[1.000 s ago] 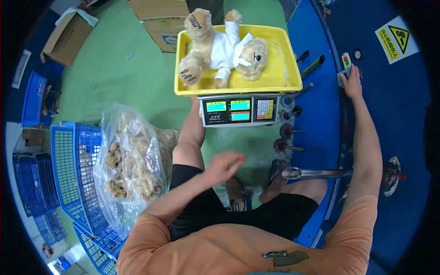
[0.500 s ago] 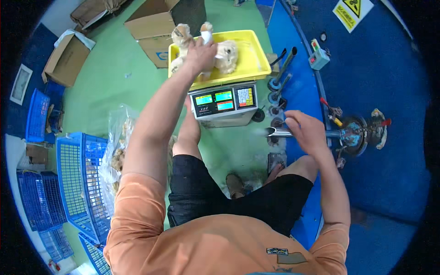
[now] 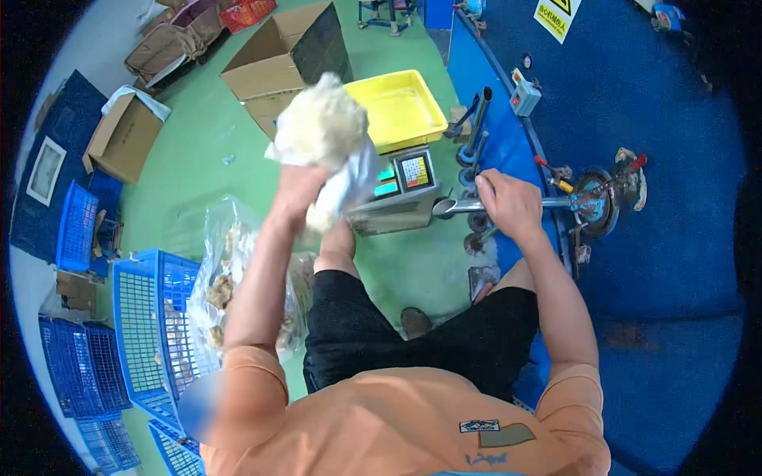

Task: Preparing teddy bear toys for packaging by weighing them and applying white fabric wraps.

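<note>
My left hand (image 3: pixel 298 190) is raised in front of the scale, its fingers wrapped round a cream plush toy (image 3: pixel 321 123) with a pale cloth part hanging from it. The toy covers part of the scale's display. My right hand (image 3: pixel 510 205) lies closed over a shiny metal filling tube (image 3: pixel 456 206) that juts from the blue machine; the tube's slanted open end points left. Beyond the left hand, a yellow plastic tray (image 3: pixel 435 119) rests on a digital weighing scale (image 3: pixel 413 172).
At left stand blue plastic crates (image 3: pixel 139 317) and a clear plastic bag (image 3: pixel 218 214) of plush pieces. An open cardboard box (image 3: pixel 266 75) is behind the scale. Upright metal tubes (image 3: pixel 481 115) and a control box (image 3: pixel 525 98) are by the blue machine (image 3: pixel 651 238).
My left hand has lifted the plush toy out of the yellow tray and brought it nearer to me. My right hand has come down round the metal tube.
</note>
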A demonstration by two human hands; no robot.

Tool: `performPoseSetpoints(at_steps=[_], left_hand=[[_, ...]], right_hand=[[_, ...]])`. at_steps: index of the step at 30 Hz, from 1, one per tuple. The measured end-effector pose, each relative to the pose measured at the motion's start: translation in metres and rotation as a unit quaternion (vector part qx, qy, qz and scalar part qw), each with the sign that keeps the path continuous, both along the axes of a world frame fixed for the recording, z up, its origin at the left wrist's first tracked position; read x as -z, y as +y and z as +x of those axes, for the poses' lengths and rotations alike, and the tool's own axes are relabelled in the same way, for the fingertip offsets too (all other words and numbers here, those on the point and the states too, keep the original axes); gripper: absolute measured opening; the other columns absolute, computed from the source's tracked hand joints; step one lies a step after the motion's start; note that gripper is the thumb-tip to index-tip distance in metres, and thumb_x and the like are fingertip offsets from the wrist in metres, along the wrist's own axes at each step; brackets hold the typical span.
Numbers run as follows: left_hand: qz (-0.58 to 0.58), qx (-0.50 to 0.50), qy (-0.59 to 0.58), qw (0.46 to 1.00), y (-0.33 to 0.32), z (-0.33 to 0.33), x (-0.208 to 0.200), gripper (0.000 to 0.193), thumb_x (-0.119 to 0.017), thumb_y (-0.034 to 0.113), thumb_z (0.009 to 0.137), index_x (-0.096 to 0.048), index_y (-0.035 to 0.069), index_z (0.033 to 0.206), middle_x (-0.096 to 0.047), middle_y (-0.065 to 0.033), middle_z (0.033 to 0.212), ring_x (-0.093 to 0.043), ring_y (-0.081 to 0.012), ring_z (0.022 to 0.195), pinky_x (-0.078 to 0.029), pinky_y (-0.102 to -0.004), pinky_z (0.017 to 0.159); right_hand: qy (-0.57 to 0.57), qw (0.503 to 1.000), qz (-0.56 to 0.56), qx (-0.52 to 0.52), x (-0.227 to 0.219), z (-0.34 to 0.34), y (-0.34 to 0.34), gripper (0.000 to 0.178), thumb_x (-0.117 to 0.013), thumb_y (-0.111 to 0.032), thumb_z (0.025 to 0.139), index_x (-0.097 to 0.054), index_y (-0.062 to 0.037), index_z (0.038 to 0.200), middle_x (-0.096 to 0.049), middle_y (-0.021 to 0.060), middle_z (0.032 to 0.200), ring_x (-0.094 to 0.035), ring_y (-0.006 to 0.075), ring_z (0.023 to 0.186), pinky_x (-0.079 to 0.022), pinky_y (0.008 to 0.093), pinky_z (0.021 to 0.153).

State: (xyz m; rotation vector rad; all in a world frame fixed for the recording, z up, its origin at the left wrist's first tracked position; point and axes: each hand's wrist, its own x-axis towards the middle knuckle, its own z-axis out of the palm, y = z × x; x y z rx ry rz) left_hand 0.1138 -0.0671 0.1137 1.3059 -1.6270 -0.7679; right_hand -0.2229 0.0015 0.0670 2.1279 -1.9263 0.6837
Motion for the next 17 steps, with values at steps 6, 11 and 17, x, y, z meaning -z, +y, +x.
performPoseSetpoints(at_steps=[6,11,17], left_hand=[[0.237,0.055,0.314,0.918,0.067,-0.001,0.121,0.07,-0.072,0.02,0.086,-0.041,0.0,0.145,-0.057,-0.0149,0.136,-0.057,-0.0241,0.12,-0.045,-0.0338,0.103],[0.255,0.09,0.29,0.918,0.087,-0.061,0.109,0.072,-0.077,0.018,0.081,-0.044,0.0,0.143,-0.059,-0.0138,0.133,-0.059,-0.0236,0.117,-0.045,-0.0311,0.1],[0.227,0.148,0.18,0.945,0.077,-0.086,0.121,0.077,-0.08,0.019,0.079,-0.043,0.001,0.144,-0.059,-0.0141,0.134,-0.059,-0.0246,0.118,-0.045,-0.0315,0.101]], right_hand=[[0.023,0.999,0.023,0.002,0.001,0.006,-0.006,0.037,-0.05,-0.04,0.096,-0.064,-0.0095,0.08,-0.068,0.0107,0.067,-0.061,0.0386,0.059,-0.047,0.0467,0.055],[0.038,0.998,0.037,0.032,0.004,0.005,-0.005,0.039,-0.048,-0.041,0.097,-0.064,-0.01,0.079,-0.07,0.011,0.07,-0.062,0.0397,0.061,-0.047,0.0485,0.056],[0.014,0.999,0.04,0.009,0.001,0.003,-0.001,0.041,-0.046,-0.042,0.097,-0.065,-0.0096,0.079,-0.07,0.0114,0.073,-0.063,0.04,0.062,-0.049,0.0489,0.058]])
